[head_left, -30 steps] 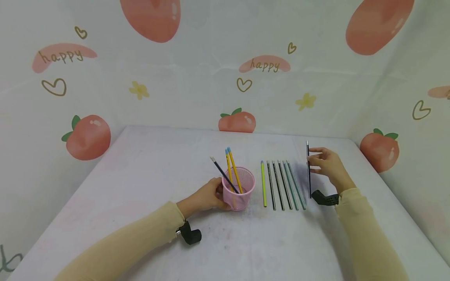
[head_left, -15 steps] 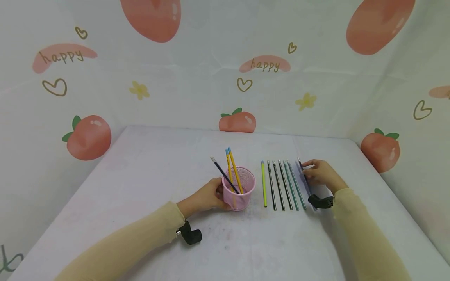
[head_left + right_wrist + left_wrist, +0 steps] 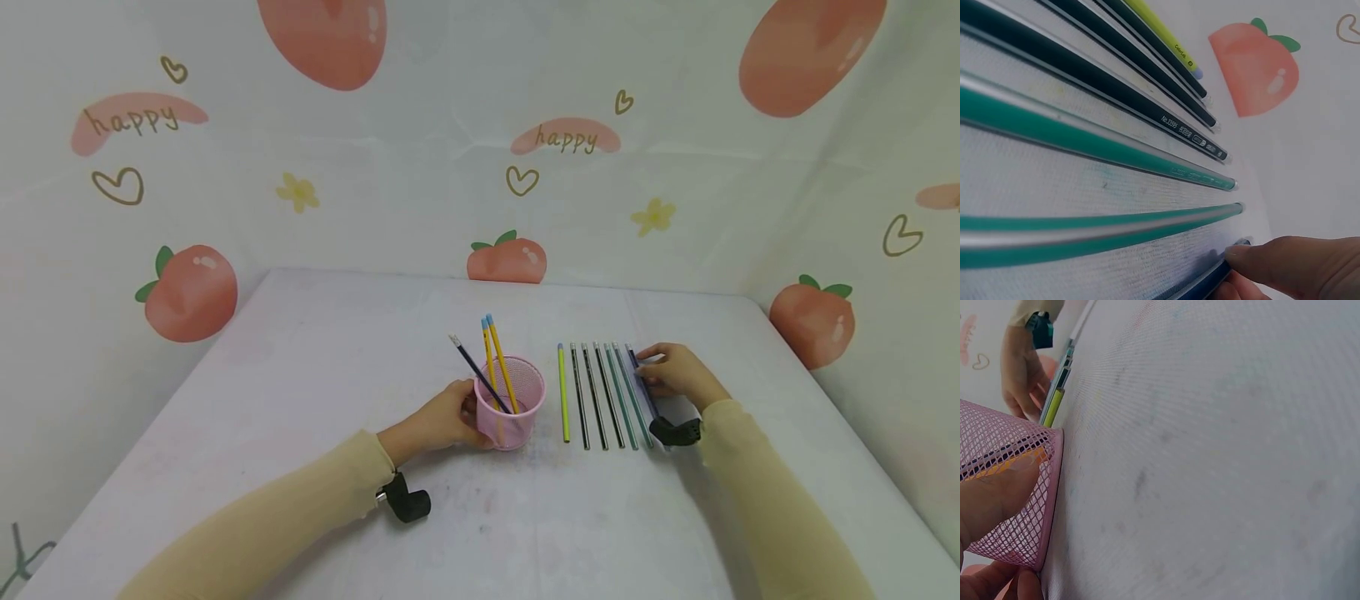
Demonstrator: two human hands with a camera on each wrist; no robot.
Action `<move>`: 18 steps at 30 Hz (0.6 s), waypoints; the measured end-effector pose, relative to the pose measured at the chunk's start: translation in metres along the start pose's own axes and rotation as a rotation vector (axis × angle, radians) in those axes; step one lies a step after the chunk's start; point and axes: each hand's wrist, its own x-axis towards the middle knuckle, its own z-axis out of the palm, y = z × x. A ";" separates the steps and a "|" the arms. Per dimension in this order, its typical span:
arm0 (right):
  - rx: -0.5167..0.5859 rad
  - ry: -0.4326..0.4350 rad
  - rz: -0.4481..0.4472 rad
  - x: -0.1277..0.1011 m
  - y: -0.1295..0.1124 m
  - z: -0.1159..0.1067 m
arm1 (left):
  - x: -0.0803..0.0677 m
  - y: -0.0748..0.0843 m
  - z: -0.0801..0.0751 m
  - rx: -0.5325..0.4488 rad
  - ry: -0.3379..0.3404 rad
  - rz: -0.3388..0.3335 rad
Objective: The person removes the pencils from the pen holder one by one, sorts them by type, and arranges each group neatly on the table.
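- The left hand [image 3: 442,417], low and left of centre in the head view, curls around the pink mesh cup [image 3: 510,402]; a firm hold on the table [image 3: 300,375] would keep it from tipping.
- The right hand [image 3: 675,375], just right of centre, pinches the dark blue pencil [image 3: 641,387] flat beside the row of pencils [image 3: 600,396]; laying it parallel, ends level, would suit best.
- Both forearms reach forward, wrists low.

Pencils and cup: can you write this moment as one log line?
left hand: holds pink mesh cup | right hand: lays dark blue pencil beside pencil row
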 end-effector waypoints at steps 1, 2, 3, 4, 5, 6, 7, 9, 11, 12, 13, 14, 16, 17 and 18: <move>-0.007 -0.002 0.002 0.000 0.000 0.000 | 0.000 0.000 0.000 -0.005 -0.002 0.012; -0.014 -0.002 0.004 -0.001 -0.001 0.000 | 0.000 0.000 0.000 -0.009 -0.002 0.020; -0.017 -0.006 0.002 -0.001 0.000 -0.001 | 0.000 0.000 -0.001 -0.012 -0.005 0.021; -0.019 -0.006 0.004 -0.001 0.000 -0.001 | 0.000 0.000 0.000 -0.013 -0.007 0.023; -0.019 -0.008 0.004 -0.001 0.000 -0.001 | 0.000 -0.001 0.000 -0.010 -0.008 0.022; -0.018 -0.006 0.008 -0.001 0.000 -0.001 | 0.001 0.000 0.000 -0.018 -0.005 0.006; -0.018 -0.006 0.010 -0.001 0.000 -0.001 | 0.001 0.000 0.000 -0.019 -0.004 -0.003; -0.015 -0.005 0.014 0.001 0.000 0.000 | 0.001 0.000 0.001 -0.011 0.000 -0.018; -0.014 0.001 0.024 0.002 0.001 0.001 | 0.001 0.001 0.001 -0.007 0.003 -0.020; -0.013 0.003 0.028 0.002 0.001 0.001 | 0.001 0.002 0.001 -0.005 0.003 -0.021; -0.011 0.003 0.029 0.002 0.001 0.001 | 0.001 0.002 0.001 -0.003 0.003 -0.023; -0.008 0.004 0.031 0.002 0.001 0.001 | 0.001 0.002 0.001 0.001 0.002 -0.024; -0.004 0.002 0.030 0.001 0.001 0.001 | 0.001 0.002 0.001 0.005 -0.001 -0.028; 0.000 0.000 0.026 0.001 0.001 0.001 | 0.001 0.002 0.001 0.010 -0.001 -0.032; 0.003 -0.001 0.023 0.000 0.001 0.001 | 0.001 0.002 0.001 0.012 -0.001 -0.035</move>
